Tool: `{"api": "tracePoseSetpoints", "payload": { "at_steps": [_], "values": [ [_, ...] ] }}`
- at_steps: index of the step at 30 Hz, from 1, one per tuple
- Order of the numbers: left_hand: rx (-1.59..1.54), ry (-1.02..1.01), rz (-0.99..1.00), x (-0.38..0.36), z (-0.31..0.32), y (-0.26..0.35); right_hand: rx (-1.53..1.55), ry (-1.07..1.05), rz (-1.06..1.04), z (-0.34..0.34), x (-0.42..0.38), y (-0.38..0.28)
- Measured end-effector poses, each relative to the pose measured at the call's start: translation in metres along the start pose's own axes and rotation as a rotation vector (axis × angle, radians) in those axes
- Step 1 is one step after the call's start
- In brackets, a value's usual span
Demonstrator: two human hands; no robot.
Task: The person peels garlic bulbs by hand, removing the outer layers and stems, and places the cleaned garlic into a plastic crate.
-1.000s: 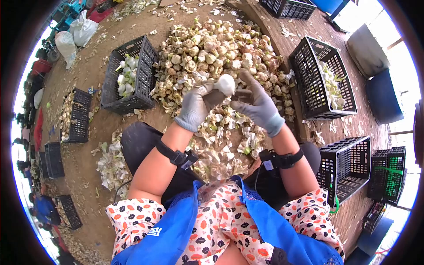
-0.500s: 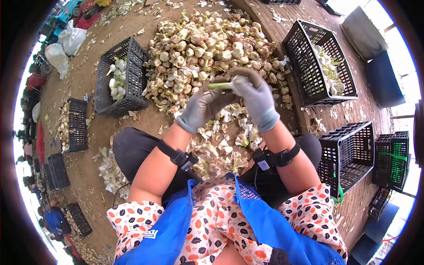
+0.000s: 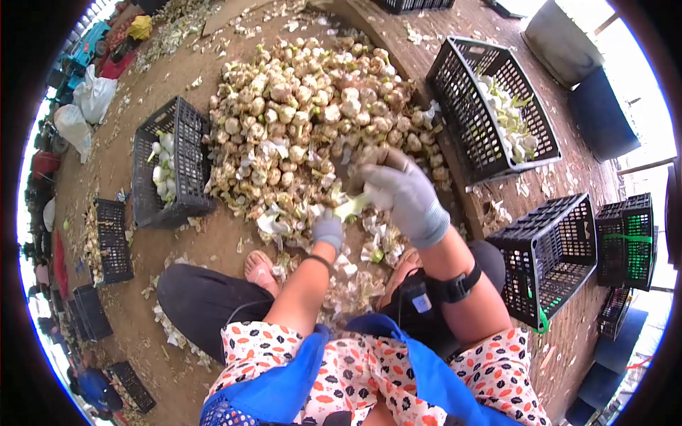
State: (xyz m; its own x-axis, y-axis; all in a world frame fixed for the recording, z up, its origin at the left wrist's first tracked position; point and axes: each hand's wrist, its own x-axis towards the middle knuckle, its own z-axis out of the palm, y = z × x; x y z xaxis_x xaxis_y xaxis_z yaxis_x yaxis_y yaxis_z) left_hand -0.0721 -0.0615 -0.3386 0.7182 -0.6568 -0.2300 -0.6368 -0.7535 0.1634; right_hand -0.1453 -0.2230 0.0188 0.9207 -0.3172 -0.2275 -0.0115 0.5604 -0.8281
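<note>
My right hand [image 3: 406, 193], in a grey glove with dirt-darkened fingers, is closed on a garlic bulb [image 3: 382, 199]. Its pale green stem [image 3: 349, 207] points left and down. Beside the stem's end is my left hand [image 3: 328, 228], also gloved and low over the loose husks; its fingers are hidden and blurred. Beyond both hands lies a large heap of garlic bulbs [image 3: 298, 106] with dry skins. Papery husks [image 3: 348, 273] litter the ground between my feet.
To the left stands a black crate [image 3: 190, 153] with white-green garlic in it. Another crate [image 3: 490, 106] at the right holds trimmed garlic pieces on wooden boards. A black crate [image 3: 543, 259] sits by my right knee. White sacks [image 3: 96, 96] stand far left.
My left hand has come away from the right and dropped down toward my body. The right hand still holds the garlic, its stem now tilted downward. The view has shifted slightly.
</note>
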Motion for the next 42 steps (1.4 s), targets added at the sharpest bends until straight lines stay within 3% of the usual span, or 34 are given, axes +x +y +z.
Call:
{"api": "tracePoseSetpoints", "payload": {
  "at_steps": [1,3,5,7,8,9,11,13,15,17,19,21,23,24,25,27,29,31,35,37,42],
  "values": [
    [-0.103,-0.085,-0.096,0.010,0.032,-0.016,-0.084,-0.029,0.015,0.000,0.000,-0.002],
    [-0.440,0.084,0.081,0.017,0.062,-0.049,-0.046,-0.045,0.083,0.003,0.001,0.003],
    [-0.039,-0.211,-0.170,0.007,-0.007,-0.040,-0.218,-0.084,0.147,0.008,0.001,-0.004],
    [-0.214,-0.271,-0.288,0.013,-0.042,-0.046,-0.359,-0.137,0.078,0.002,0.010,0.011],
    [-0.482,-0.222,-0.462,0.014,-0.063,-0.043,-0.509,-0.128,0.032,0.002,0.010,0.013],
    [-0.583,-0.090,-0.540,0.026,-0.059,-0.047,-0.926,-0.141,-0.183,-0.003,0.014,0.020],
    [-0.965,0.061,-0.617,0.035,-0.115,-0.031,-1.130,-0.051,-0.101,0.002,0.017,0.023],
    [-1.441,0.141,-0.377,0.046,-0.173,-0.023,-1.099,0.035,0.052,0.018,0.019,0.010],
    [-1.758,0.032,-0.205,0.055,-0.221,-0.029,-1.052,0.118,0.024,0.016,0.027,0.014],
    [-1.717,0.021,-0.093,0.031,-0.301,-0.010,-1.083,0.126,-0.236,0.007,0.038,0.025],
    [-1.823,0.018,0.157,0.006,-0.340,-0.001,-0.960,0.108,-0.320,0.006,0.046,0.037],
    [-1.821,-0.001,0.130,-0.016,-0.365,0.003,-0.812,-0.010,-0.240,0.021,0.040,0.029],
    [-1.855,0.018,0.154,-0.037,-0.378,0.008,-0.246,-0.102,-0.184,0.042,0.030,0.025],
    [-2.050,-0.044,0.166,-0.040,-0.377,0.007,-0.260,-0.081,-0.251,0.051,0.025,0.021],
    [-2.110,-0.117,0.158,-0.044,-0.376,0.007,-0.423,-0.019,-0.552,0.048,0.034,0.037],
    [-2.354,-0.247,0.015,-0.055,-0.378,0.004,-0.800,0.111,-0.796,0.048,0.035,0.042],
    [-2.337,-0.230,0.037,-0.060,-0.373,0.004,-0.938,0.173,-0.853,0.052,0.026,0.039],
    [-2.169,-0.150,0.392,-0.060,-0.361,0.002,-1.089,0.108,-1.150,0.054,0.026,0.034],
    [-1.965,0.028,0.193,-0.065,-0.354,0.002,-1.165,0.043,-1.314,0.052,0.027,0.032],
    [-2.062,-0.044,0.207,-0.069,-0.362,0.007,-1.147,0.103,-1.299,0.053,0.027,0.032],
    [-1.937,0.132,0.164,-0.062,-0.356,-0.001,-1.079,0.119,-1.312,0.051,0.031,0.035]
  ]
}}
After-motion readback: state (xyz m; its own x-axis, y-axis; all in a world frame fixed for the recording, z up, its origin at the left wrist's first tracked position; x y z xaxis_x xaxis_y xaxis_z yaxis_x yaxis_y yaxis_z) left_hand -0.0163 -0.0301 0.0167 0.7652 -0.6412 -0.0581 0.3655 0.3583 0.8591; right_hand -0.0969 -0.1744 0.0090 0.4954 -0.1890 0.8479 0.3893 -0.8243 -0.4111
